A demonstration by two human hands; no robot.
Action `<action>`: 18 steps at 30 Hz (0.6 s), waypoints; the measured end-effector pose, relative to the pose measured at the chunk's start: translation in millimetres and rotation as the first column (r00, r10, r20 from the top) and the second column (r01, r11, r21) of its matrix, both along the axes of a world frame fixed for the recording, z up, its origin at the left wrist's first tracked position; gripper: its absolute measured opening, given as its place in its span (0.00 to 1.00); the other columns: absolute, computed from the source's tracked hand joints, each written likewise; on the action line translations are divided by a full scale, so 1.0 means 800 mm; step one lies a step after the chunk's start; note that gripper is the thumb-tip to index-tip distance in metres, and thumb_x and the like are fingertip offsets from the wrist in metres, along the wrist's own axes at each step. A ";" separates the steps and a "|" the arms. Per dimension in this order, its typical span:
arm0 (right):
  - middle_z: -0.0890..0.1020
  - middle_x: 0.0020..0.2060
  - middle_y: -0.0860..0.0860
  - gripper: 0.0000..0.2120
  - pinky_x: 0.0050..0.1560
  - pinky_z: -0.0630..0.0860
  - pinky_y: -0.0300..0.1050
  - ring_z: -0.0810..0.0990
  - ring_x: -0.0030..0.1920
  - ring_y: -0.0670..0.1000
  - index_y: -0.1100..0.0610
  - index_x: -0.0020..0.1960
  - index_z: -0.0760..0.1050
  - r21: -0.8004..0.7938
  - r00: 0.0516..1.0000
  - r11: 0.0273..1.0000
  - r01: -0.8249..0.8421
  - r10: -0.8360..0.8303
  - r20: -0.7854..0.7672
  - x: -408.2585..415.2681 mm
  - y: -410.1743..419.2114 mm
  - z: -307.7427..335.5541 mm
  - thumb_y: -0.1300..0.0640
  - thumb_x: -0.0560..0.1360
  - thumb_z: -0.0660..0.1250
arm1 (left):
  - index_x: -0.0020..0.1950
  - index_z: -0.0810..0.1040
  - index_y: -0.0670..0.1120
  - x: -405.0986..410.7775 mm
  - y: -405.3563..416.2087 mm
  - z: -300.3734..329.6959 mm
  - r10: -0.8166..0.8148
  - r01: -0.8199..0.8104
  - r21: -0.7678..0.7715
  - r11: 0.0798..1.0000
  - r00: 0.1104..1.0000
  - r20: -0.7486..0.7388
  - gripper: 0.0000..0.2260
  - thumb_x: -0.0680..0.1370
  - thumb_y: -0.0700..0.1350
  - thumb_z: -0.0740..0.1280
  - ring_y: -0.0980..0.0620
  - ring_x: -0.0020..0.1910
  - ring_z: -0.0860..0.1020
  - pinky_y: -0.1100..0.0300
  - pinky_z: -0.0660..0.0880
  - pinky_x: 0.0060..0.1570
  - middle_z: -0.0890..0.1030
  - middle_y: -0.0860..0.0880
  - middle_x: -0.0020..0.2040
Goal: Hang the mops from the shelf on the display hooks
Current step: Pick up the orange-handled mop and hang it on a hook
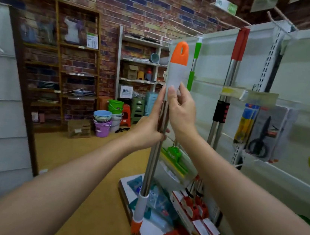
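Green-handled mop [194, 67] and red-handled mop [239, 47] hang on the display panel [214, 70]; orange-capped mop [178, 65] beside it unhung, left hand [148, 130] gripping its pole, right hand [180, 110] fingers pinching its grip.

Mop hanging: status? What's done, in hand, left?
Done: a green mop and two red-handled mops already hang on the panel. In hand: the orange-capped mop, upright, left hand gripping the pole, right hand pinching its grey grip. Left: getting its cap hole onto a hook; no others visible waiting.

Orange-capped steel mop [162, 118] upright beside hung green mop [191, 73]
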State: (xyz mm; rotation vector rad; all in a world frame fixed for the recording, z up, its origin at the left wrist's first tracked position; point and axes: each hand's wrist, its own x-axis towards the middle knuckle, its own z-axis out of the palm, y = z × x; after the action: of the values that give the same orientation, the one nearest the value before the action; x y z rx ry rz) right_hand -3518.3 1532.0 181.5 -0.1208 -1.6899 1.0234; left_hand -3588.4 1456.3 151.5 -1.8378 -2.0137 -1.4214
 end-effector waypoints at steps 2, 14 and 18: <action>0.81 0.54 0.53 0.16 0.55 0.77 0.54 0.80 0.54 0.51 0.55 0.66 0.69 0.004 1.000 1.000 0.017 -0.017 0.001 -0.038 0.019 0.012 0.52 0.80 0.59 | 0.61 0.28 0.75 -0.038 0.023 0.010 -0.004 0.004 0.020 1.000 1.000 -0.017 0.53 0.73 0.36 0.68 0.51 0.48 0.81 0.47 0.80 0.49 0.72 0.41 0.67; 0.81 0.51 0.49 0.15 0.54 0.76 0.56 0.81 0.51 0.49 0.53 0.66 0.71 0.079 0.953 0.950 0.301 -0.302 0.009 -0.226 0.137 0.023 0.53 0.80 0.58 | 0.71 0.33 0.66 -0.240 0.163 0.014 -0.225 0.222 0.077 0.972 0.974 0.029 0.52 0.71 0.37 0.71 0.58 0.45 0.81 0.65 0.78 0.41 0.76 0.50 0.63; 0.81 0.49 0.54 0.15 0.51 0.77 0.57 0.80 0.50 0.55 0.58 0.65 0.71 0.091 0.930 0.928 0.362 -0.366 0.026 -0.287 0.170 0.037 0.54 0.81 0.58 | 0.71 0.34 0.67 -0.312 0.207 0.022 -0.312 0.307 0.084 0.948 0.949 0.054 0.53 0.71 0.37 0.72 0.53 0.41 0.82 0.56 0.80 0.42 0.79 0.45 0.56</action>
State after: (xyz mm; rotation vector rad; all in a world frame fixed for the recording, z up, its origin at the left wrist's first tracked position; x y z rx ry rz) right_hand -3748.2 1667.7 211.4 -0.3891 -1.6676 0.6732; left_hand -3837.7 1621.5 169.2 -2.1756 -1.7264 -1.6283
